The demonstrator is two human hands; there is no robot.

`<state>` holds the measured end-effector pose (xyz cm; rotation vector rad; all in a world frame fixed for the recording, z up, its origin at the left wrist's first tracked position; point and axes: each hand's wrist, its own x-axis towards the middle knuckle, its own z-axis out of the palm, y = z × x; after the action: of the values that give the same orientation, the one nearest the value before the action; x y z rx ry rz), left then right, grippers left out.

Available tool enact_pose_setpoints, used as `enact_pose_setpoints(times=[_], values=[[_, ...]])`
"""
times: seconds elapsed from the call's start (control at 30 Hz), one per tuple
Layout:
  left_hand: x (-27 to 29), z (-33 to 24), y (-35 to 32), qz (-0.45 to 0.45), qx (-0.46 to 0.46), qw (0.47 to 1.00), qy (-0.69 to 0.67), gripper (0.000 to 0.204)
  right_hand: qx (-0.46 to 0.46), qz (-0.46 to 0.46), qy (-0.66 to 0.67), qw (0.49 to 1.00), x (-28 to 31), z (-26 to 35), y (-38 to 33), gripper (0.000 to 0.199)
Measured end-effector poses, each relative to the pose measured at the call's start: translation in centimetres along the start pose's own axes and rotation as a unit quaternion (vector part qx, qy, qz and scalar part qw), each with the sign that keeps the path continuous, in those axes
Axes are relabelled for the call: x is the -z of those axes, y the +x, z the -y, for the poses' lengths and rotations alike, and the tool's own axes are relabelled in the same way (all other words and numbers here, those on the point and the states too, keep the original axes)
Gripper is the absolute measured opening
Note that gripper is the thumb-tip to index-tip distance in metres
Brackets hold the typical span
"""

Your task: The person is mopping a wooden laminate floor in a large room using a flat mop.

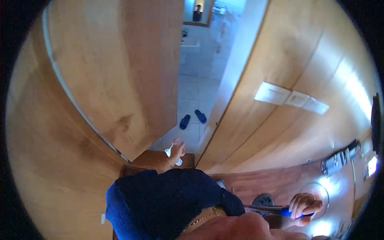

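Note:
My left hand [177,151], with a thin chain at the wrist, reaches out at the doorway, its fingers partly curled. In it is a thin white piece [168,152], soft-looking like tissue or a mask; the exact kind is not clear. At the lower right, my right hand [306,205] wraps round the blue grip of a slim metal pole [264,208]. The pole runs left and passes behind my dark blue sleeve, so its far end is hidden.
A wooden door [152,68] stands ajar on a white-tiled bathroom with dark slippers [185,122] and a washbasin [189,45]. White switch plates [273,93] sit on the panelled wall to the right. Below are a reddish wood floor [276,182] and a dark shoe [263,200].

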<state>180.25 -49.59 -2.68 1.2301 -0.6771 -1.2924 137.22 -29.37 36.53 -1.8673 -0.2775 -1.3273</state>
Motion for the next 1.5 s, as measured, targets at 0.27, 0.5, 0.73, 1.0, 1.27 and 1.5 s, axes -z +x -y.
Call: enact_pose_setpoints(times=[0.27, 0.5, 0.73, 1.0, 1.27, 1.5], values=[[-1.5, -2.6, 1.5, -0.068, -0.024, 0.995, 0.076, 0.075, -0.030, 0.052, -0.008, 0.998, -2.4, 2.7, 0.5, 0.035], [-1.4, -4.4, 3.7, -0.109, 0.002, 0.990, 0.092, 0.057, -0.010, 0.009, -0.059, 0.998, -3.8, 3.6, 1.4, 0.032], [-1.0, -5.8, 5.0, -0.128, -0.018, 0.989, 0.076, 0.050, -0.036, 0.030, -0.071, 0.996, -4.1, 5.3, 0.8, 0.031], [-1.7, -5.0, 3.3, -0.142, -0.008, 0.984, 0.105, 0.059, -0.050, 0.051, -0.080, 0.994, -4.1, 6.1, 0.6, 0.020], [-1.8, -3.7, 6.0, -0.126, 0.006, 0.991, 0.049, 0.095, -0.029, 0.040, -0.097, 0.994, -6.3, 6.9, -0.3, 0.010], [-1.0, -4.0, 6.7, -0.152, 0.077, 0.985, 0.014, 0.101, 0.010, -0.076, -0.137, 0.988, -9.4, 5.7, -0.9, 0.012]])
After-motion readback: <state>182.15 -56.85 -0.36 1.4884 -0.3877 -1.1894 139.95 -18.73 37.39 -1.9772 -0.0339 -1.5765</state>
